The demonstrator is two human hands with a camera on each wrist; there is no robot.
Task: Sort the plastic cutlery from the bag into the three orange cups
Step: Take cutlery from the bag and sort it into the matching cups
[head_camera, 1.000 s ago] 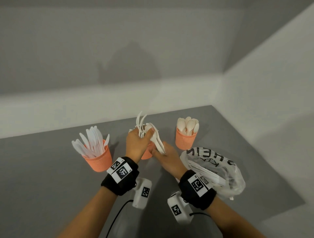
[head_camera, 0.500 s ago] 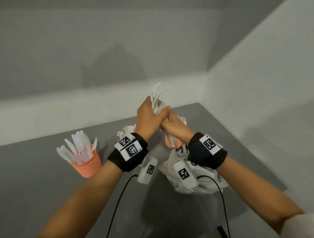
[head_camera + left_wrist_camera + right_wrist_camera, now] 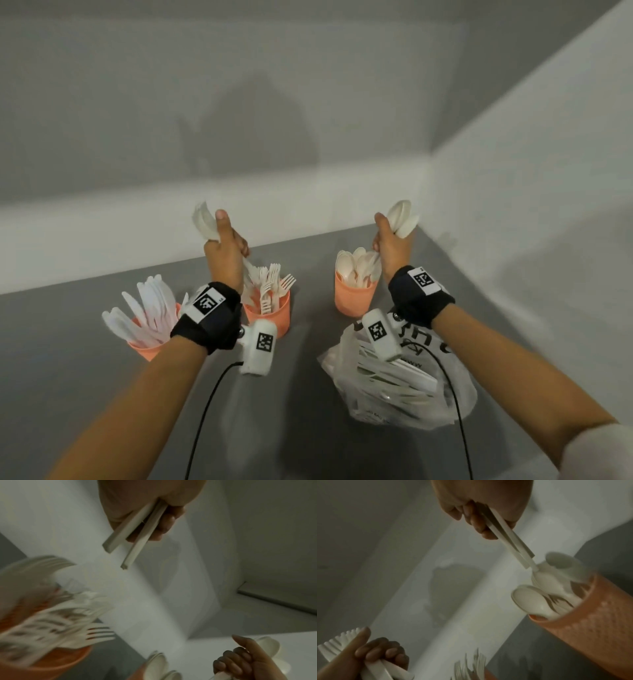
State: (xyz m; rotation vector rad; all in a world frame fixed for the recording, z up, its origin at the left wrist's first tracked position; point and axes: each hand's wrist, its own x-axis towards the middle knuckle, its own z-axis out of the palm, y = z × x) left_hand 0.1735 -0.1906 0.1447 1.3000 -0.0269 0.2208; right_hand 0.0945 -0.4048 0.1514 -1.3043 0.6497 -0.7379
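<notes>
Forks point(image 3: 205, 222) clenched in the left grip point(image 3: 224, 253) and spoons point(image 3: 402, 219) in the right grip point(image 3: 392, 245) hang above matching cups, each bundle probably needing lowering handles-first.

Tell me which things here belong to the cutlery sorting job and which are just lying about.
Part of the job:
- orange plastic cup of white knives
- orange plastic cup of white forks
- orange plastic cup of white spoons
- clear plastic bag of cutlery
- white forks in left hand
- white spoons in right hand

Just there:
- grey table
- black cable
</notes>
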